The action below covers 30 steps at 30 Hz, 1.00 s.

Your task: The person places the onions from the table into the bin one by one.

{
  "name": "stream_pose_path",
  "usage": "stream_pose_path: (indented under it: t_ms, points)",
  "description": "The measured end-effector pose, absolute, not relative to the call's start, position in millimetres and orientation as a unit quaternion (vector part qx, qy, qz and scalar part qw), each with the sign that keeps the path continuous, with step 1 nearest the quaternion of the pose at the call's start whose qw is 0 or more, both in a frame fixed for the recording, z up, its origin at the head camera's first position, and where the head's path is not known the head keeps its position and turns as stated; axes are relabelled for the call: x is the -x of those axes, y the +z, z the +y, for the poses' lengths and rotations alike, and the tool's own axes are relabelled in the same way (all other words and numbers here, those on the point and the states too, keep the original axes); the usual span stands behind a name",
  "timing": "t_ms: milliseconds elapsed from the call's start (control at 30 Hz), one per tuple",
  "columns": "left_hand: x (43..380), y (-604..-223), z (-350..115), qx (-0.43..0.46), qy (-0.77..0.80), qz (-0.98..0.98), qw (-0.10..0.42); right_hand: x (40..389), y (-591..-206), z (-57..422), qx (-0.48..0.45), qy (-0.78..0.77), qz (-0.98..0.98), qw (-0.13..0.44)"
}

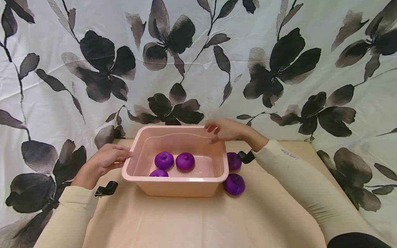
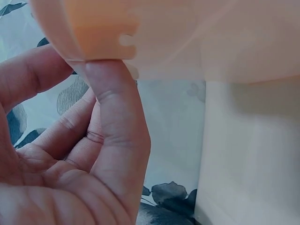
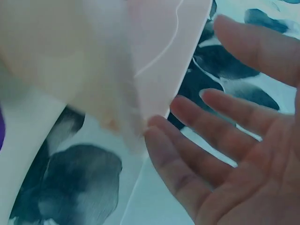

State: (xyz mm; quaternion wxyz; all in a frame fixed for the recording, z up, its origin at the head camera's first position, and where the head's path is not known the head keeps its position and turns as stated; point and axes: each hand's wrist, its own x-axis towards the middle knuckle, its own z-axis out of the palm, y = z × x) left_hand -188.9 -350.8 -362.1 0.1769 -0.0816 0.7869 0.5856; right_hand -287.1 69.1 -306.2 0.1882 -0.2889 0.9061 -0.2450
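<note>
A pink plastic tub (image 1: pixel 179 179) stands on the table with three round purple pieces inside, each topped by a small nub where its top shows; one purple piece (image 1: pixel 185 162) sits near the middle. My left hand (image 1: pixel 107 160) pinches the tub's left rim; the left wrist view shows its digits on both sides of the rim (image 2: pixel 101 40). At the far right corner, my right hand (image 1: pixel 227 130) has its fingers spread and loosely bent. In the right wrist view its fingertips (image 3: pixel 157 136) are close to the tub's edge; contact cannot be told.
Two more purple pieces lie outside the tub against its right side, the nearer purple piece (image 1: pixel 234 184) in full view and the farther one (image 1: pixel 234 161) partly hidden. Behind the beige table (image 1: pixel 198 220) hangs a white cloth (image 1: pixel 217 86) with dark flowers.
</note>
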Motion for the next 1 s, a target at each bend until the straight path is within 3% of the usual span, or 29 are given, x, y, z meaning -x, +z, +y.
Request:
stream_pose_path:
  t_ms: [267, 567, 800, 1000]
  points:
    - [187, -364, -355, 0.082, 0.596, 0.779, 0.176, 258, -320, 126, 0.277, -0.272, 0.914, 0.122]
    - [185, -366, -354, 0.077, 0.606, 0.773, 0.172, 200, -394, 176, 0.258, -0.301, 0.914, 0.087]
    - [186, -366, -350, 0.076, 0.595, 0.782, 0.17, 175, -453, 182, 0.205, -0.365, 0.903, 0.092]
    - [186, -365, -349, 0.087, 0.585, 0.79, 0.163, 168, -480, 171, 0.172, -0.387, 0.902, 0.087]
